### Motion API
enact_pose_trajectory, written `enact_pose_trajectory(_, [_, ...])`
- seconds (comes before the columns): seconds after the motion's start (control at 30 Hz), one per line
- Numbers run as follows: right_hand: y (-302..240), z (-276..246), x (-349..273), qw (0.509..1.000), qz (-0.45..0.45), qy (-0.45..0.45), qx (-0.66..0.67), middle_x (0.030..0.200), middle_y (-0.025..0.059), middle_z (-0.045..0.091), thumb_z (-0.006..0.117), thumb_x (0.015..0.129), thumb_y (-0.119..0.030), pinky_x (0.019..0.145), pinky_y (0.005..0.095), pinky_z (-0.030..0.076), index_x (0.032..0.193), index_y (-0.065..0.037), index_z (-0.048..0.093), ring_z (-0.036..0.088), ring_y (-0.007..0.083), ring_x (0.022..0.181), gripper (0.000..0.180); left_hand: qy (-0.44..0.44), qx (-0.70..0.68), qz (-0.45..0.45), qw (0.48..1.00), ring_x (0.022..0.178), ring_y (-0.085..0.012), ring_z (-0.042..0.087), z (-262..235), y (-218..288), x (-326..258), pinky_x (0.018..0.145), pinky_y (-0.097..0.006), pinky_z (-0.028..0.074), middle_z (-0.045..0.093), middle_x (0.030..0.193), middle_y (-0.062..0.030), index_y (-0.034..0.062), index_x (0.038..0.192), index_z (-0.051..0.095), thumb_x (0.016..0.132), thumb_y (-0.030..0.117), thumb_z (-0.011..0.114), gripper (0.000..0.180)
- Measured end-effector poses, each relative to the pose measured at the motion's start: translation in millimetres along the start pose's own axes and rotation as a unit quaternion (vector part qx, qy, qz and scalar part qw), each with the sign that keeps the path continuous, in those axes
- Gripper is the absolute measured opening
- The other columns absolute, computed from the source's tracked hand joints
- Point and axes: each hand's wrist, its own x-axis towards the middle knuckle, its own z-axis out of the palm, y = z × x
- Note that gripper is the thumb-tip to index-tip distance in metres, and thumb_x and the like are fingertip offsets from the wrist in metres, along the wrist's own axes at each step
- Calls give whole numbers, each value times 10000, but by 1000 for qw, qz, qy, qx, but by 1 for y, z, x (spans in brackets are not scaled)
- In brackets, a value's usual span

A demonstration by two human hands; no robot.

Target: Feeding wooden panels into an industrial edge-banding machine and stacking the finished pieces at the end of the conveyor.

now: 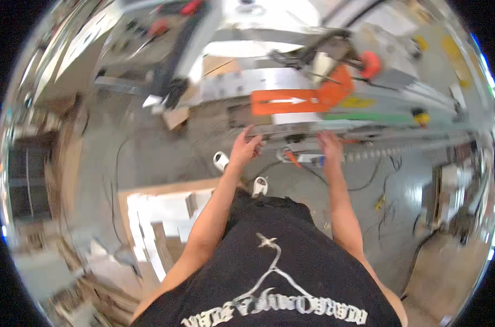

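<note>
My left hand [246, 147] is held out at the front edge of a long grey machine bed [220, 101], fingers apart and partly bent, with nothing visible in them. Farther right, my right hand [329, 146] reaches to the same edge, its fingers stretched forward and somewhat blurred. Between and beyond my hands lies an orange panel [280, 102] with a white arrow, next to a white sheet [296, 118]. Below the edge, an orange-handled item [292, 158] sits between my hands; blur hides its kind.
A pallet-like board [166, 191] with white and brown pieces lies on the floor at lower left. Cables [362, 185] trail over the floor on the right. Stacked boxes [449, 185] stand farther right. A red part [370, 64] sits atop the machine.
</note>
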Motion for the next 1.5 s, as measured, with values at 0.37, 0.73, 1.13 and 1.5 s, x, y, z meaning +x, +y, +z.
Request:
enact_pose_trajectory(0.37, [36, -51, -47, 733, -223, 18, -643, 1467, 62, 358, 654, 782, -335, 1023, 754, 123, 1285, -169, 525, 197, 292, 1428, 545, 527, 326, -230, 751, 1178, -379, 481, -253, -214, -87, 948, -509, 434, 500, 1257, -210, 46, 1281, 513, 727, 567, 710, 786])
enact_pose_trajectory(0.73, [41, -38, -40, 718, -162, 9, -677, 1444, 19, 360, 694, 746, -316, 953, 822, 101, 1213, -239, 566, 211, 355, 1400, 491, 619, -10, -439, 651, 1248, -551, 388, -310, -262, -72, 1033, -576, 342, 174, 1432, -408, 43, 1494, -7, 527, 642, 825, 1409])
enact_pose_trajectory(1.13, [5, -20, -39, 709, -184, -56, -679, 1279, 111, 549, 693, 764, -285, 1046, 532, 317, 1093, -149, 641, 446, 355, 1237, 360, 644, -82, -354, 673, 1185, -470, 465, -310, -230, -122, 969, -460, 459, 315, 1386, -305, 7, 1473, 27, 559, 438, 870, 1316])
enact_pose_trajectory(1.5, [-72, 224, -149, 770, -209, -538, -272, 1227, 163, 594, 621, 852, -291, 918, 403, 455, 1272, -54, 538, 562, 343, 1129, 490, 370, -357, 33, 857, 1072, -366, 505, -163, -27, -143, 844, -532, 504, 355, 1285, -214, 165, 1414, 256, 834, 436, 669, 762])
